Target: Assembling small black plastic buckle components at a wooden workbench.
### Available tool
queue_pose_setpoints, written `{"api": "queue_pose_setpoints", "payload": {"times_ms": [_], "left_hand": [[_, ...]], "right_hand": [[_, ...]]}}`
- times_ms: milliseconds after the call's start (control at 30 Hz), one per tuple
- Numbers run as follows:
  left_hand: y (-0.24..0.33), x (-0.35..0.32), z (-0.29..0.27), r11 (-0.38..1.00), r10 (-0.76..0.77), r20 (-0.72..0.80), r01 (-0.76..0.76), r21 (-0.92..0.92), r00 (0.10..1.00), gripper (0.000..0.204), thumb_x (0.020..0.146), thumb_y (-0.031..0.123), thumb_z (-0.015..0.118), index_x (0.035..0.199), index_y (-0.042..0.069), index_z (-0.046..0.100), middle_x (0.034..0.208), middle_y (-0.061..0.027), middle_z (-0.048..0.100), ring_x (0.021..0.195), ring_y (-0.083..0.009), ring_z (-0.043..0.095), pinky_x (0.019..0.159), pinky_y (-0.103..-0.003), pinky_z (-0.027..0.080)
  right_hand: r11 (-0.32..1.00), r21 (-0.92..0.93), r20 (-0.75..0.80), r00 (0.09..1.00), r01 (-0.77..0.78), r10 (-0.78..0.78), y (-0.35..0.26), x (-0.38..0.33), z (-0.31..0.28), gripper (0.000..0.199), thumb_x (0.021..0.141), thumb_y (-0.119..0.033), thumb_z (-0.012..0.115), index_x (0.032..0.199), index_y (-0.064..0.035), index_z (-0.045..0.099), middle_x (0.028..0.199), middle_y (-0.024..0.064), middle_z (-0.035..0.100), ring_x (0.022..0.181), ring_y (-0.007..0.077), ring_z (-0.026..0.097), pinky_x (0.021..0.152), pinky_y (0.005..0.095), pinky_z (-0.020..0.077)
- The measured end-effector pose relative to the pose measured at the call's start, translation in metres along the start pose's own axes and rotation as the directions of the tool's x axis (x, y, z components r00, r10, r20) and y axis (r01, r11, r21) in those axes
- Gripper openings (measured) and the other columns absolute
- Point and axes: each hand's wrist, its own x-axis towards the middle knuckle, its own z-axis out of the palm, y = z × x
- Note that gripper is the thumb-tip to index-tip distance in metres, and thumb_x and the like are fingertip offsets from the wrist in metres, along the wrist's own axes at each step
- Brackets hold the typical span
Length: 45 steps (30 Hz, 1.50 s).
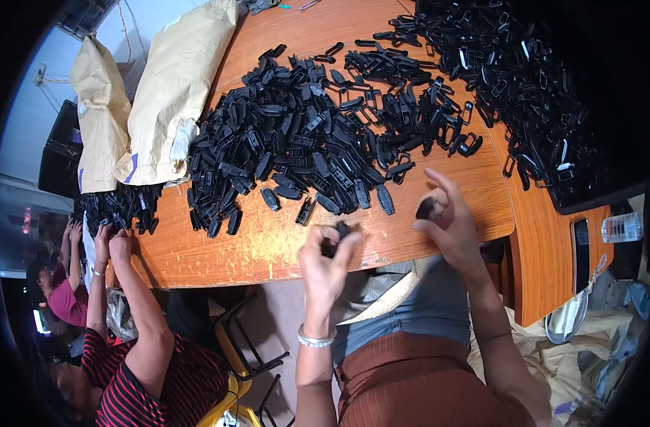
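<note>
Taking the middle of the view as the clock's centre, my left hand (pixel 320 262) is at six o'clock, just over the table's near edge, thumb and fingers closed on a small dark clip (pixel 342 229); motion blur hides its exact shape. My right hand (pixel 453 224) is close in at three o'clock, thumb and forefinger pinched on a small black piece (pixel 426 208), the other fingers lifted away from it. The two hands are apart, palms turned toward each other.

Past them, from eleven to twelve o'clock, a pile of black plastic parts (pixel 282 135) lies on the wooden table (pixel 232 260). At one o'clock it runs into loose black frames (pixel 446 114), and a bigger dark heap (pixel 517 85) spreads at two. Two paper sacks (pixel 175 85) stand at ten o'clock. A co-worker in a striped shirt (pixel 157 381) sits between seven and eight, hands at nine o'clock, by a smaller pile (pixel 118 208). A clear bottle (pixel 622 228) is far out at three. A pale bracelet (pixel 315 339) circles my left wrist.
</note>
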Motion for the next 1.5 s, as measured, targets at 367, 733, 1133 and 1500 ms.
{"api": "queue_pose_setpoints", "payload": {"times_ms": [367,733,1133,1500], "left_hand": [[0.021,-0.035,0.01,0.896,-0.064,0.23,0.157,-0.416,0.971,0.029,0.075,-0.002,0.068,0.103,-0.004,0.059,0.07,-0.0037,0.058,0.052,-0.0052,0.052,0.047,-0.019,0.041],[0.025,-0.036,0.002,0.941,0.006,0.259,0.082,-0.328,0.966,0.02,0.074,-0.001,0.069,0.09,-0.003,0.057,0.068,-0.0026,0.054,0.055,-0.0055,0.048,0.05,-0.02,0.039],[0.02,-0.053,0.011,0.532,-0.195,0.396,0.436,-0.726,0.897,0.025,0.082,0.0,0.06,0.105,-0.007,0.061,0.095,-0.0109,0.06,0.048,-0.011,0.053,0.047,-0.02,0.041],[-0.001,-0.054,0.007,0.996,0.065,0.329,-0.084,0.043,0.942,0.023,0.074,0.003,0.067,0.097,-0.001,0.065,0.083,-0.0093,0.06,0.066,-0.0163,0.058,0.06,-0.027,0.046]], "right_hand": [[0.985,0.081,0.232,0.958,0.153,-0.168,-0.025,-0.022,0.008,0.035,0.08,0.005,0.052,0.114,0.0019,0.055,0.093,0.0112,0.057,0.082,0.018,0.06,0.072,0.0295,0.0486],[0.866,-0.248,0.443,0.846,0.434,-0.298,-0.031,-0.031,0.005,0.031,0.076,0.001,0.057,0.106,0.0041,0.052,0.088,0.0159,0.053,0.077,0.0318,0.055,0.068,0.0374,0.0453],[0.967,0.252,0.151,0.989,-0.033,-0.005,-0.01,-0.052,0.019,0.034,0.07,0.002,0.068,0.103,0.0012,0.061,0.09,0.0084,0.053,0.084,0.0153,0.055,0.072,0.0251,0.0459],[0.993,0.06,0.128,0.988,-0.099,0.091,0.009,-0.046,0.008,0.011,0.078,0.009,0.053,0.084,0.0041,0.062,0.079,0.0067,0.056,0.065,0.011,0.054,0.056,0.0209,0.0436]]}}
